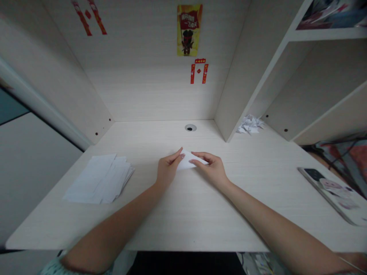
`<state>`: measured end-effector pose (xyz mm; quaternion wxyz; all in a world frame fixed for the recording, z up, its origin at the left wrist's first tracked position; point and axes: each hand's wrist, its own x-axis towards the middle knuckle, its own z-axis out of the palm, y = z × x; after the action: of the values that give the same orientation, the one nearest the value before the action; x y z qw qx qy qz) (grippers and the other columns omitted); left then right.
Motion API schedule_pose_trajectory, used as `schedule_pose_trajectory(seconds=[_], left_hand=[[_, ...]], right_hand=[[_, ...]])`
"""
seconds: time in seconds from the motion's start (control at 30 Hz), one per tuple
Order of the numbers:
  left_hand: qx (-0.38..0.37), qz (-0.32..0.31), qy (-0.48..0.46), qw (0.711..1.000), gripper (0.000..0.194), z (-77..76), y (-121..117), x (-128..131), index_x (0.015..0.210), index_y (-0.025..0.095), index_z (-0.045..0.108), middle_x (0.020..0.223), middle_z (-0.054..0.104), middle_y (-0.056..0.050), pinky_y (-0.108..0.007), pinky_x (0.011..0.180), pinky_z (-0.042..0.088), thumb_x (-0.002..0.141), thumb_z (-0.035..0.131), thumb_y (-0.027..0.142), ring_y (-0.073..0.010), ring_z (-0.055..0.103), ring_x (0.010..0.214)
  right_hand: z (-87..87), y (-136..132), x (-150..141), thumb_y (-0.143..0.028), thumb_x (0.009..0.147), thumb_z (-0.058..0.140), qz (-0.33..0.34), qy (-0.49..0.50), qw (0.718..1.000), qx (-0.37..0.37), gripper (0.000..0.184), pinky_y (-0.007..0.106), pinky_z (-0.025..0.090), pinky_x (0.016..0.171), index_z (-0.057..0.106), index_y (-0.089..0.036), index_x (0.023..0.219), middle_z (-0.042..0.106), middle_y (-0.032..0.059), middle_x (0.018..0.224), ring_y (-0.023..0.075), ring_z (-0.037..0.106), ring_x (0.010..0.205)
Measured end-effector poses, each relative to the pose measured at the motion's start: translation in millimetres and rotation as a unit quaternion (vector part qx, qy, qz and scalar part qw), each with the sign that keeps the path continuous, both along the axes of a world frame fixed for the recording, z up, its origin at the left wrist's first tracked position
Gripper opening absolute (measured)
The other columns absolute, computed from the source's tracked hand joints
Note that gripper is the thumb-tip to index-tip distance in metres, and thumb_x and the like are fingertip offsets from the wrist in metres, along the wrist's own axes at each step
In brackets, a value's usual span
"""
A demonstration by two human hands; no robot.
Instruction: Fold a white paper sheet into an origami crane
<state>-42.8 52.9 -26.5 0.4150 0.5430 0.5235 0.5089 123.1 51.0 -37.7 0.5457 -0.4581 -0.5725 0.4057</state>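
A small piece of white folded paper [187, 159] is held above the middle of the desk, between both hands. My left hand [168, 164] pinches its left corner between thumb and fingers. On the other side, my right hand [210, 164] grips the right part with thumb in front and fingers behind. The paper comes to a slanted edge at the top; its folds are too fine to make out. To the left lies a fanned stack of white paper sheets [97, 177].
Several folded white paper pieces [250, 125] are heaped in the right rear compartment. A phone in a decorated case [335, 194] lies at the right. The desk [183, 217] has a round cable hole [190, 128] at the back. An upright divider [243, 76] stands right of centre.
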Motion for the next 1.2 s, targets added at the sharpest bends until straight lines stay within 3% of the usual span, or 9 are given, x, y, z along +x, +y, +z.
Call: schedule_pose_trajectory(seconds=[0.07,0.17,0.23,0.33,0.5,0.7,0.9,1.07,1.2], left_hand=[[-0.006,0.009,-0.015,1.000,0.037,1.8,0,0,0.108,0.022,0.067,0.106,0.070,0.001,-0.028,0.081,0.046,0.073,0.066,0.036,-0.0202,0.062,0.092],[-0.009,0.040,-0.044,0.998,0.036,3.6,0,1,0.105,0.023,0.068,0.102,0.071,0.003,-0.027,0.078,0.046,0.071,0.068,0.036,-0.0191,0.061,0.090],[-0.007,0.056,-0.062,0.996,0.036,3.4,1,1,0.103,0.024,0.069,0.104,0.070,0.004,-0.027,0.079,0.046,0.069,0.069,0.036,-0.0187,0.061,0.091],[-0.019,0.061,-0.098,0.993,0.036,2.4,2,3,0.102,0.024,0.069,0.107,0.069,0.003,-0.029,0.084,0.045,0.068,0.070,0.036,-0.0186,0.060,0.093],[-0.032,0.065,-0.147,0.986,0.037,3.0,3,5,0.101,0.022,0.069,0.106,0.070,-0.001,-0.033,0.092,0.043,0.067,0.072,0.034,-0.0194,0.061,0.097],[-0.037,0.071,-0.169,0.982,0.040,3.6,5,4,0.102,0.021,0.069,0.111,0.067,-0.004,-0.037,0.096,0.042,0.065,0.074,0.035,-0.0220,0.060,0.103],[-0.039,0.071,-0.177,0.981,0.040,1.6,9,1,0.102,0.021,0.070,0.114,0.066,-0.004,-0.033,0.096,0.042,0.065,0.073,0.035,-0.0212,0.058,0.107],[-0.039,0.076,-0.169,0.982,0.043,-0.3,10,1,0.104,0.019,0.069,0.112,0.067,-0.004,-0.034,0.089,0.045,0.065,0.072,0.037,-0.0227,0.059,0.104],[-0.070,0.019,-0.153,0.986,0.045,1.6,8,0,0.104,0.016,0.069,0.101,0.071,-0.006,-0.030,0.075,0.048,0.066,0.071,0.039,-0.0208,0.064,0.088]], right_hand=[[0.8,0,0,-0.039,0.065,0.075,0.000,0.010,1.000,-0.025,0.040,0.029,0.049,0.067,0.070,-0.019,0.100,0.071,0.0073,0.096,0.0194,0.065,0.078],[0.9,3,2,-0.041,0.064,0.075,0.014,0.037,0.995,-0.092,0.043,0.024,0.040,0.051,0.070,-0.016,0.099,0.069,0.0033,0.070,0.0123,0.055,0.054],[0.7,5,2,-0.041,0.062,0.076,0.031,0.077,0.988,-0.129,0.035,0.023,0.037,0.050,0.072,-0.015,0.085,0.063,0.0004,0.057,0.0105,0.051,0.050],[1.4,7,1,-0.039,0.059,0.079,0.041,0.157,0.972,-0.170,0.026,0.024,0.039,0.056,0.069,-0.015,0.065,0.064,0.0011,0.059,0.0104,0.053,0.055],[2.2,6,-1,-0.038,0.057,0.080,0.024,0.202,0.956,-0.212,0.026,0.023,0.038,0.055,0.067,-0.015,0.058,0.066,0.0023,0.060,0.0090,0.052,0.053],[0.4,6,1,-0.043,0.061,0.077,0.036,0.205,0.957,-0.201,0.029,0.024,0.039,0.057,0.068,-0.015,0.061,0.068,0.0027,0.061,0.0096,0.053,0.053],[2.5,7,2,-0.047,0.068,0.072,0.075,0.239,0.947,-0.201,0.033,0.025,0.043,0.062,0.069,-0.015,0.072,0.071,0.0061,0.070,0.0143,0.062,0.063],[1.6,7,3,-0.053,0.070,0.066,0.080,0.201,0.960,-0.175,0.040,0.028,0.044,0.060,0.066,-0.014,0.073,0.069,0.0077,0.066,0.0169,0.062,0.059],[-0.3,9,4,-0.058,0.070,0.064,0.038,0.170,0.975,-0.136,0.042,0.028,0.044,0.059,0.061,-0.017,0.065,0.065,0.0044,0.060,0.0157,0.058,0.055]])
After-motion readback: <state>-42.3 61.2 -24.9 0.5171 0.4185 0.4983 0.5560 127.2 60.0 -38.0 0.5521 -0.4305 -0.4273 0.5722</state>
